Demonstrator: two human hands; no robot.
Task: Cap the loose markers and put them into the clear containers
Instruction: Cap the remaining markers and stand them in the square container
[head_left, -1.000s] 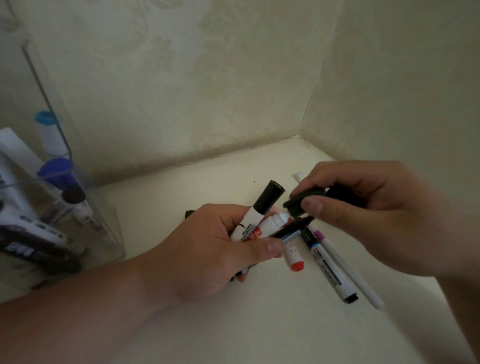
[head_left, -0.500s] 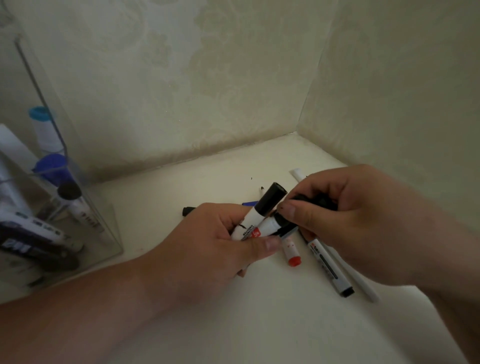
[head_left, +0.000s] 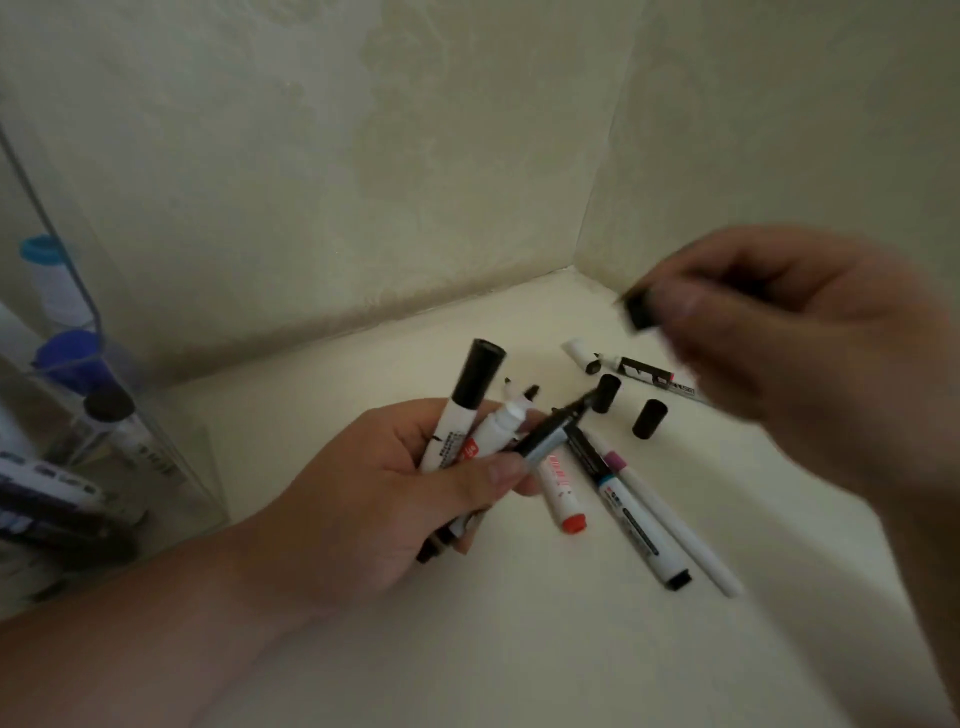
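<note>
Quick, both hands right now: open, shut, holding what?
Left hand: grips a bundle of white and black markers.
Right hand: blurred, pinches a small black plastic cap.

An indoor room corner given over to stationery; home or office cannot be told. Beyond the grip of the left hand (head_left: 384, 499), a back wall (head_left: 363, 182) and a side wall (head_left: 779, 130), both in pale, faintly patterned wallpaper, meet above a cream counter (head_left: 519, 665). Left of the grip stands a clear container (head_left: 171, 467) holding capped markers (head_left: 111, 410); just right of it lie loose markers (head_left: 641, 530) and black caps (head_left: 649, 418).
</note>
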